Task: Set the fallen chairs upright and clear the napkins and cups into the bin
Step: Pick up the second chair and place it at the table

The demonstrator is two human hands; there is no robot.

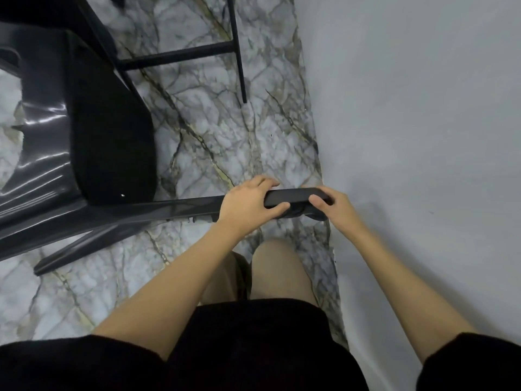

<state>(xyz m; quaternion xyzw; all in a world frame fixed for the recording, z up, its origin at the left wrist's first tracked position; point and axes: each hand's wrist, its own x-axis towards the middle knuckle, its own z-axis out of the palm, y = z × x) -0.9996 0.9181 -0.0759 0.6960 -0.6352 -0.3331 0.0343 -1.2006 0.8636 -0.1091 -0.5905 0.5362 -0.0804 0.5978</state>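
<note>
A dark grey plastic chair (50, 142) lies on its side on the marble floor, its black seat pad (112, 142) facing right. One of its legs (174, 207) runs rightward toward the wall. My left hand (248, 203) and my right hand (329, 206) both grip the far end of that leg, close together, just above the floor. A second leg (84, 249) sticks out lower left. No napkins, cups or bin are in view.
A grey wall (423, 136) rises close on the right, touching distance from my right hand. Thin black metal legs with a crossbar (180, 55) of another piece of furniture stand at the top. My knees (276, 266) are just below the gripped leg.
</note>
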